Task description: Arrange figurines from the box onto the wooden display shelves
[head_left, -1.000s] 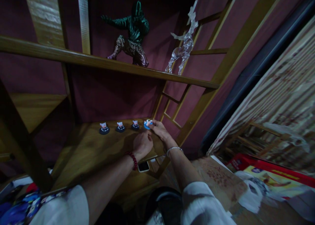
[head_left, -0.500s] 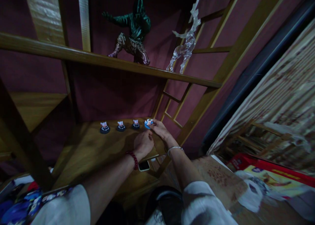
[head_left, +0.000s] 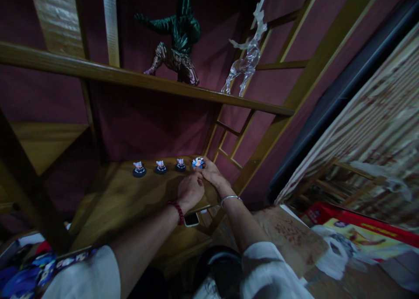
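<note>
A small blue-and-white figurine [head_left: 197,163] stands at the right end of a row on the lower wooden shelf [head_left: 131,203]. My right hand [head_left: 211,173], with a silver bangle at the wrist, has its fingers closed around the right side of that figurine. Just in front of it, my left hand [head_left: 190,190], wearing a red bead bracelet, is curled; its fingertips are hidden, so what they hold cannot be made out. To the left are three similar dark-based figurines with pink-and-white tops: one [head_left: 180,164] close by, another [head_left: 160,167] in the middle, a third [head_left: 139,169] farthest left.
On the upper shelf [head_left: 131,78] stand a green hooded statue [head_left: 183,41] and a clear deer figure [head_left: 247,59]. A phone [head_left: 191,220] lies below my left wrist. Lower left is a box of colourful items [head_left: 36,268]; a red-and-yellow box [head_left: 363,238] sits at right.
The blue-and-white figurine has turned or tilted slightly in my right hand, and that hand has shifted a little. My left hand stays nearly in place.
</note>
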### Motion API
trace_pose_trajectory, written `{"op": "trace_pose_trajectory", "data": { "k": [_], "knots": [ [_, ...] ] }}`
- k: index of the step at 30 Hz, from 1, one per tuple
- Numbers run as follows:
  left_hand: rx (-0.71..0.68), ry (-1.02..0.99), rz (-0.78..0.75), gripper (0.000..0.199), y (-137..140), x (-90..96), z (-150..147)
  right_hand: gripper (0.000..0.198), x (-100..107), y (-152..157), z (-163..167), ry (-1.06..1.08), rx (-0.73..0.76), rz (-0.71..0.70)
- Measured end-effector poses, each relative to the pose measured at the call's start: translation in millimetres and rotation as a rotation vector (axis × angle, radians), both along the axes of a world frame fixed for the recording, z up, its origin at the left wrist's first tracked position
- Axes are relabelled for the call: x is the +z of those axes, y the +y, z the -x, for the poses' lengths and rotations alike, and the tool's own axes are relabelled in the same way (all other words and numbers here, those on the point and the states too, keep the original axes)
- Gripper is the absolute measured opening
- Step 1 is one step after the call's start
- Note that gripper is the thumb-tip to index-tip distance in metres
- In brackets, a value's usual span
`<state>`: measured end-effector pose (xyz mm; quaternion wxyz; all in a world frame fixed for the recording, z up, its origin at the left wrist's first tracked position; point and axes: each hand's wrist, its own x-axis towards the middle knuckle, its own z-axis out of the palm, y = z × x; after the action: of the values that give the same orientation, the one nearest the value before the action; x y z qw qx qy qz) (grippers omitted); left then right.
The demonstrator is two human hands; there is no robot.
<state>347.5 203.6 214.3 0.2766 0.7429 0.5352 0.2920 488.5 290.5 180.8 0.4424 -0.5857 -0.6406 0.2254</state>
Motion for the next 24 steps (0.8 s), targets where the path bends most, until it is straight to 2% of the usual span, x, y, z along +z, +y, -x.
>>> {"op": "trace_pose_trajectory", "data": {
  "k": [9, 18, 24],
  "knots": [
    [0.001, -0.013, 0.001, 0.027, 2, -1.7, -1, 0.037, -3, 1, -1, 0.008, 0.005, 0.002],
    [0.002, -0.014, -0.033, 0.027, 1, -2.7, 0, 0.067, -2, -6, -5, 0.094, -0.027, 0.014],
    [-0.002, -0.015, -0.04, 0.027, -3, 0.6, 2, 0.067, -3, -14, -14, 0.119, -0.051, 0.03]
  ]
}}
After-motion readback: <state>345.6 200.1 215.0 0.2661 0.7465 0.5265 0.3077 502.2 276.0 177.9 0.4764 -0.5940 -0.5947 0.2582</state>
